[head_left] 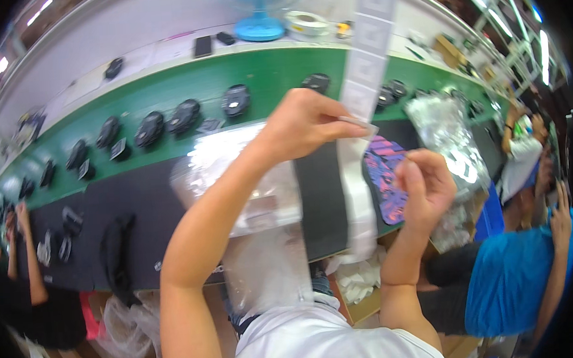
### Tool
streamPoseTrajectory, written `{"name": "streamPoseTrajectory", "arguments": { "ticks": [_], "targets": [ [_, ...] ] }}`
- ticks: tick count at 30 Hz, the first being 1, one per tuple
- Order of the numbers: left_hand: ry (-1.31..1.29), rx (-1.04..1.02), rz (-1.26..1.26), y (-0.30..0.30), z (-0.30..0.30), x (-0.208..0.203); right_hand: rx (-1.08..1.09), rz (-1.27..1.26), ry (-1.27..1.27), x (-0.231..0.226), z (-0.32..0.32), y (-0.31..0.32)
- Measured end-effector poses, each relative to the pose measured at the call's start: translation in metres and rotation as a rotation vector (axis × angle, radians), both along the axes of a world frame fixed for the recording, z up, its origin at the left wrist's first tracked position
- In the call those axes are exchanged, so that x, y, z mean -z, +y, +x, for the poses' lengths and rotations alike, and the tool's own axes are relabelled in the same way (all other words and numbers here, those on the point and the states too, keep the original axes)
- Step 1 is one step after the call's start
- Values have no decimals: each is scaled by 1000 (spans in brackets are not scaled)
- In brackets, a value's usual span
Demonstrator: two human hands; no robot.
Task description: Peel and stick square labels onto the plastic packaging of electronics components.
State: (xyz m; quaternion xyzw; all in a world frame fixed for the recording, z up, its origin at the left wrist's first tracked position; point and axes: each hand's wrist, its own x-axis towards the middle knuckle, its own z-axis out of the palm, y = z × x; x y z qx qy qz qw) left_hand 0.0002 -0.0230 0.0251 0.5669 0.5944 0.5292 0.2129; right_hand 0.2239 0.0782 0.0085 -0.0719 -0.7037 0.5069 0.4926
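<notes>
My left hand [303, 125] reaches across the middle, thumb and fingers pinched on the label strip [365, 62]. The strip comes down from the top edge, with pale square labels along its upper part. Below my fingertips, its whitish tail [359, 204] hangs over the front of the bench. My right hand [428, 187] is raised to the right of the tail, fingers curled and pressed together; whatever they may hold is too small to make out. A purple and pink patterned mouse pad [385, 176] lies behind it. Clear plastic bags [261, 187] lie under my left forearm, one overhanging toward my lap.
Several black computer mice [236, 100] stand in a row on the green conveyor belt [280, 68]. Shiny bags [451, 139] pile up at right. A blue fan [259, 23] stands behind. An open box [359, 293] sits below the bench. People work at both sides.
</notes>
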Motion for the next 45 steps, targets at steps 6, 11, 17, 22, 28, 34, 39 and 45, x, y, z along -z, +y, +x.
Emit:
{"name": "streamPoseTrajectory", "arguments": {
  "ticks": [6,11,17,22,28,34,39,45],
  "targets": [
    [112,-4,-1,6,0,7,93,54,-53,-4,-23,11],
    [271,3,-40,6,4,5,92,41,-165,-6,-30,6],
    [287,62,-68,4,7,6,59,17,-176,-1,-23,1],
    [37,89,-84,7,-3,11,308,237,76,3,-12,-13],
    [67,15,-90,17,-4,12,-350,49,-143,27,14,-85],
    [86,105,12,19,-3,1,-247,-71,-674,83,-6,-108],
    [63,83,7,4,2,-10,-246,-147,-678,85,-6,-107],
    [90,92,-5,-2,-1,-8,-254,-110,-736,85,-15,-104]
  ]
}}
